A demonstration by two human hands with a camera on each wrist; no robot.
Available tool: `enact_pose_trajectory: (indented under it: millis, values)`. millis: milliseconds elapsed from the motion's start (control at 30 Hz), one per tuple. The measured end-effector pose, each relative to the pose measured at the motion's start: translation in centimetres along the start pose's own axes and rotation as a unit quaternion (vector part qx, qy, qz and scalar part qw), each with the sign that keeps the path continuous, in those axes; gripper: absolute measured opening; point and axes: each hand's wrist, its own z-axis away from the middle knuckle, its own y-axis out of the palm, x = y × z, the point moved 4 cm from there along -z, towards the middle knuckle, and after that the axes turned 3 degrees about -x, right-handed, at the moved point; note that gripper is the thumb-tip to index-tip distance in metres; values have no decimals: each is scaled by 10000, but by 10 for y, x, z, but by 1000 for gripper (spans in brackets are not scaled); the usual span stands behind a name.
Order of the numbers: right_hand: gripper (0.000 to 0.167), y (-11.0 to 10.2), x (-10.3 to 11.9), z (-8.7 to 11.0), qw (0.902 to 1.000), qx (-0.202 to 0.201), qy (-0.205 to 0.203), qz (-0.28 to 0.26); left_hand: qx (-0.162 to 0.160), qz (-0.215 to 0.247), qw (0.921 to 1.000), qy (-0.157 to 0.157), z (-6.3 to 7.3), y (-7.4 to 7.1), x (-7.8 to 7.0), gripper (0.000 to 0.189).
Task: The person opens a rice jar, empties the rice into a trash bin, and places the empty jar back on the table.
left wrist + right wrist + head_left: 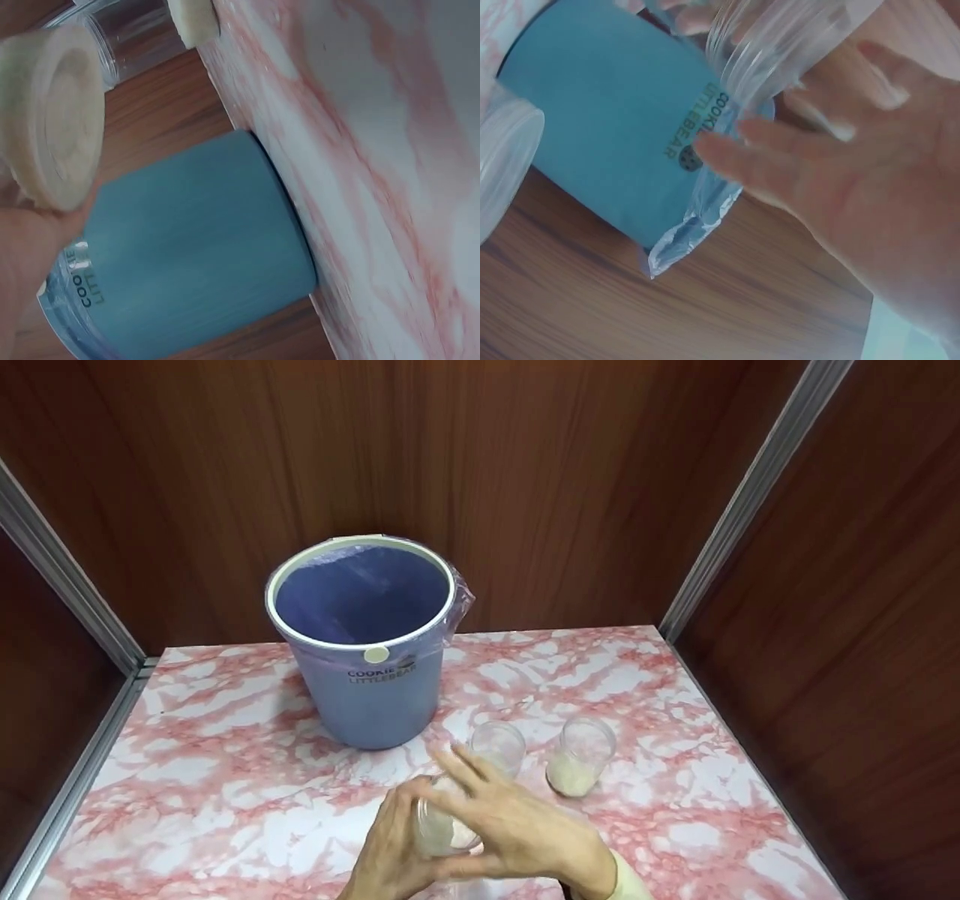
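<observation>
Brown wood-grain wall (525,495) behind; red-and-white marbled surface (225,817) below. Blue bin (375,705) left of centre. Right of it, two clear jars: one (501,733) just beyond the right fingertips, another (576,772) farther right, pale contents low inside.

Held jar (436,834) at bottom centre, clear of the surface. Left hand (390,840) curled round it, fingers clamped. Right hand (536,832) blurred near its top, fingers straight and apart; we can't tell whether they touch, or whether a lid is on.

Our judgement: work at the top. Grip the body firmly without squeezing, hold it upright, turn level, keep knuckles off the neighbouring jars.
</observation>
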Motion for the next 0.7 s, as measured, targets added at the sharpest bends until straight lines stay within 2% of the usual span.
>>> enact_pose_trajectory:
  millis: [67,200,300,367,433,533,633,700]
  values:
    - [74,0,-3,0,9977,-209,579,269,-186,-181,9996,-94,-1,2,-1,92]
    - [64,6,-10,-2,9817,-561,1549,951,-261,-870,9951,-396,-2,6,-3,98]
    - [67,14,-14,-3,9732,-499,1913,1178,-410,-1255,9906,-350,-3,8,-6,103]
    - [67,17,-15,-4,9711,-475,1999,1216,-435,-1287,9900,-368,-4,9,-7,101]
    - [64,18,-15,-4,9722,-492,1945,1210,-440,-1226,9908,-366,-5,10,-8,98]
    - [58,15,-13,-4,9812,-475,1532,1076,-328,-959,9942,-366,-4,9,-5,94]
    - [59,10,-12,-3,9946,-250,803,606,-70,-409,9987,-298,-2,7,1,92]
    - [64,9,-11,-3,9993,-39,287,237,188,48,9993,-309,1,6,5,91]
